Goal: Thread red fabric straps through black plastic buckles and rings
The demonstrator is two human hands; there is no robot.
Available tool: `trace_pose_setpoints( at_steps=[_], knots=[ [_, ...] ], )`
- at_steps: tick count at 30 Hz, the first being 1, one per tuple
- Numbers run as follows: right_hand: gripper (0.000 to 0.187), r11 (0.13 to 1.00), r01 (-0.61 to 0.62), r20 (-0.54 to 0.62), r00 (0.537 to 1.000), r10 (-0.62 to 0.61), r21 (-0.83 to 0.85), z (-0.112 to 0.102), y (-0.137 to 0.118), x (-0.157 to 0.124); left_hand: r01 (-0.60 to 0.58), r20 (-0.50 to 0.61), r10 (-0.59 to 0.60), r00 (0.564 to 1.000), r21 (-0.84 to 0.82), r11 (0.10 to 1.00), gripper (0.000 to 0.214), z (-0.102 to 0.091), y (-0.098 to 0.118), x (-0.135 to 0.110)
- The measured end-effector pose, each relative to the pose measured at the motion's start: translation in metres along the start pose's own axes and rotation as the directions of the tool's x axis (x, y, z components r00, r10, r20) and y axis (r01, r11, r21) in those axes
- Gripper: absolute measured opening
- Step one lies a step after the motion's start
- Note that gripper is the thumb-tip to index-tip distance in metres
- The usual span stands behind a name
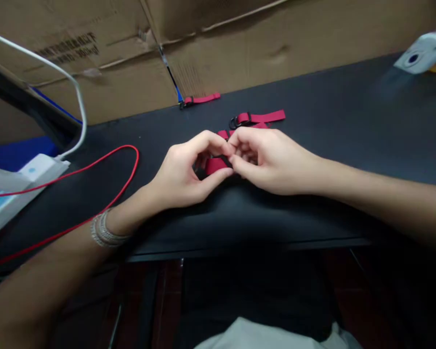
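Between my two hands is a red webbing strap (216, 165) with black fittings, partly hidden by the fingers. My left hand (189, 169) curls round it, thumb and fingertips closing near its right end. From the other side my right hand (265, 157) pinches at that same end, its fingertips meeting those of the left. What exactly the right fingertips grip there is covered. Just behind the hands lie more red straps, one with a black buckle and ring (263, 117). Another short red strap (203, 99) rests farther back against the cardboard.
Cardboard (240, 68) stands along the back of the black table (349, 126). A white power strip (29, 179) with a white cable sits at the left, and a red cord (131, 179) loops near my left forearm. At the far right is a white device (421, 53).
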State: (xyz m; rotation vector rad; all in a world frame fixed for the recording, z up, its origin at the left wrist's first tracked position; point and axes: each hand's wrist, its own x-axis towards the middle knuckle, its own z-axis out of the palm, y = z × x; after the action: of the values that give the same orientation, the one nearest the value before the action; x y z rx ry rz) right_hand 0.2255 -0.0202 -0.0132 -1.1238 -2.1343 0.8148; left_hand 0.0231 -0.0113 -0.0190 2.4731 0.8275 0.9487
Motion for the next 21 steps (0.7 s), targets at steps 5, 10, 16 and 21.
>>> trace_pose_setpoints(
  at_steps=[5, 10, 16, 21],
  knots=[
    [0.011, 1.0, 0.012, 0.015, 1.0, -0.012, 0.002, 0.002, 0.0, -0.001, 0.008, 0.006, -0.008, 1.0, -0.023, 1.0, 0.022, 0.0, 0.0, 0.001],
    [0.009, 0.999, 0.032, 0.004, 0.999, -0.032, 0.026, 0.003, -0.002, -0.002, -0.031, 0.0, 0.031, 1.0, 0.007, 0.999, 0.023, -0.002, 0.003, 0.003],
    [0.008, 0.993, 0.113, -0.029, 0.993, -0.115, -0.045, 0.007, 0.0, -0.006, -0.059, 0.006, 0.059, 0.998, -0.015, 0.998, 0.014, -0.003, 0.003, 0.005],
    [0.009, 0.987, 0.089, -0.025, 0.995, -0.093, -0.135, 0.011, -0.003, -0.008, -0.007, 0.025, 0.009, 1.0, -0.051, 0.999, 0.015, -0.002, 0.004, 0.004]
  ],
)
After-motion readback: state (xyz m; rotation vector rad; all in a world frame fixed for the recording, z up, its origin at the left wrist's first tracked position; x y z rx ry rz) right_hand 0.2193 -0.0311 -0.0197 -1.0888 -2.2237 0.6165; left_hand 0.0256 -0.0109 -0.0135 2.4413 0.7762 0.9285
